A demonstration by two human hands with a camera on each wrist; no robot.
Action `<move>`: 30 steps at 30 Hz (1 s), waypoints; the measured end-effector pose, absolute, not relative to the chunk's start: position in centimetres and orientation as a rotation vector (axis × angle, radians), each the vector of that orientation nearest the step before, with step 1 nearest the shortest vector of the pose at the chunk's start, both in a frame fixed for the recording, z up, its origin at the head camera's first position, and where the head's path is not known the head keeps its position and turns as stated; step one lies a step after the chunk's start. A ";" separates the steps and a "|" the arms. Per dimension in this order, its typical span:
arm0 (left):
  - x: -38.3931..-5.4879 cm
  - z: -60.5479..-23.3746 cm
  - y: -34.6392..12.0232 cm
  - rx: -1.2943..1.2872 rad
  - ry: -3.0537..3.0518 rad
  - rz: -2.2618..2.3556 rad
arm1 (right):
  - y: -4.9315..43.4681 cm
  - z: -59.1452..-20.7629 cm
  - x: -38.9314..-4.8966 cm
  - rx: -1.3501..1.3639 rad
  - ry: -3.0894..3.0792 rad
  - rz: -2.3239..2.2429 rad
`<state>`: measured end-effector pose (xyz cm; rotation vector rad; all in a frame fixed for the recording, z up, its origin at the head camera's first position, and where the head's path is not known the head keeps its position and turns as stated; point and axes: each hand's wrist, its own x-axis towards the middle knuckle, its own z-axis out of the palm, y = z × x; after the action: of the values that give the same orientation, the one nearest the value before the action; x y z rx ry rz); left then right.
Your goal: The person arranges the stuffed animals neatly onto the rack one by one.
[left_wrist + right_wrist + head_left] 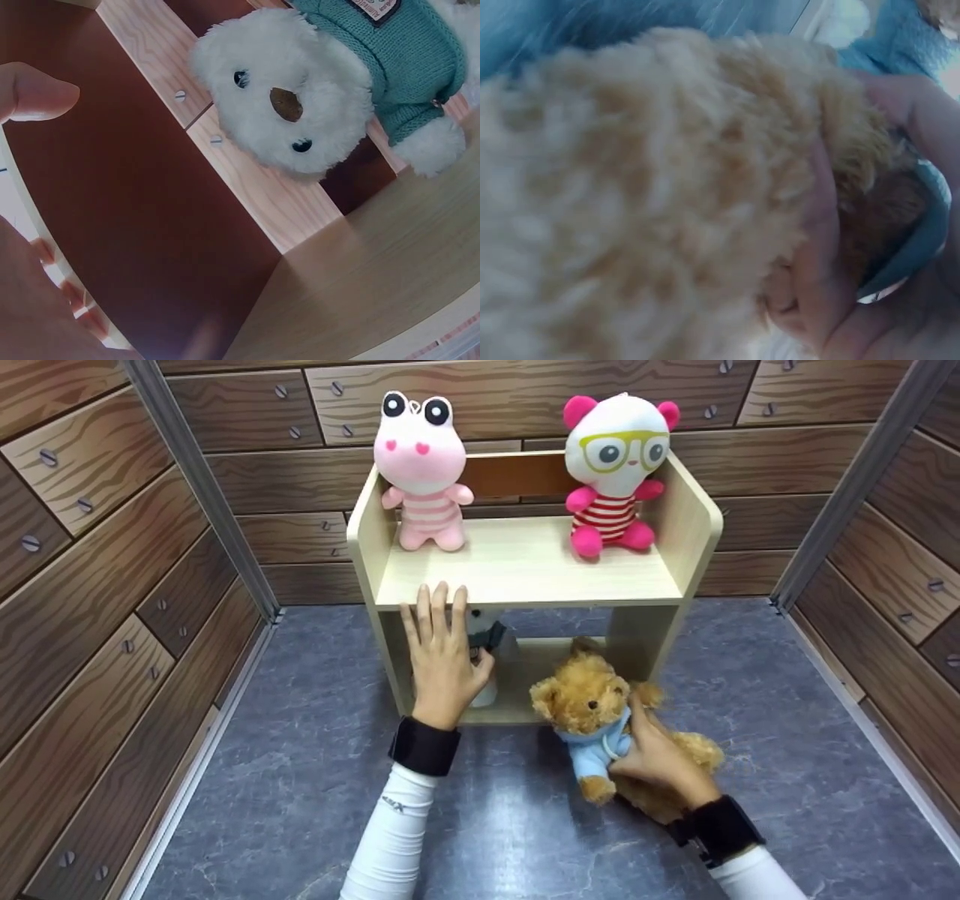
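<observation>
My right hand (pixel 660 757) grips a brown teddy bear (pixel 585 690) in a light blue hoodie by its body, tilted in front of the shelf's lower right. Its fur (pixel 645 195) fills most of the right wrist view. With fingers spread and fairly straight, my left hand (pixel 446 664) rests at the front edge of the middle board of a small wooden shelf (pixel 525 570). Behind that hand, in the lower compartment, is a white plush bear (pixel 484 622), partly hidden. The left wrist view shows this white bear (pixel 277 90) in a teal knitted sweater.
On the upper board, a pink plush frog-eyed toy (pixel 424 472) sits at left and a pink-and-white plush panda with yellow glasses (pixel 619 472) at right. Wood-patterned panels (pixel 112 585) enclose the grey floor (pixel 285 780) at the sides and back.
</observation>
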<state>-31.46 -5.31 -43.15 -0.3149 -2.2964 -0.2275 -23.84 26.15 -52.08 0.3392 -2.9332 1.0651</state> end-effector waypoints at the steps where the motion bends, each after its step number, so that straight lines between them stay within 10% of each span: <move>1: -31.5 -43.2 -5.3 -0.315 -2.295 -0.229 | 25.8 -52.1 -24.1 0.334 -2.916 1.082; 30: -31.4 -43.1 -5.4 -0.323 -2.320 -0.220 | 19.7 -53.2 -32.1 0.034 -2.316 1.383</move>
<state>-31.45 -5.44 -43.06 -0.3234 -2.3195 -0.2199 -32.12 19.69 -53.22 0.0337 -2.3163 1.3830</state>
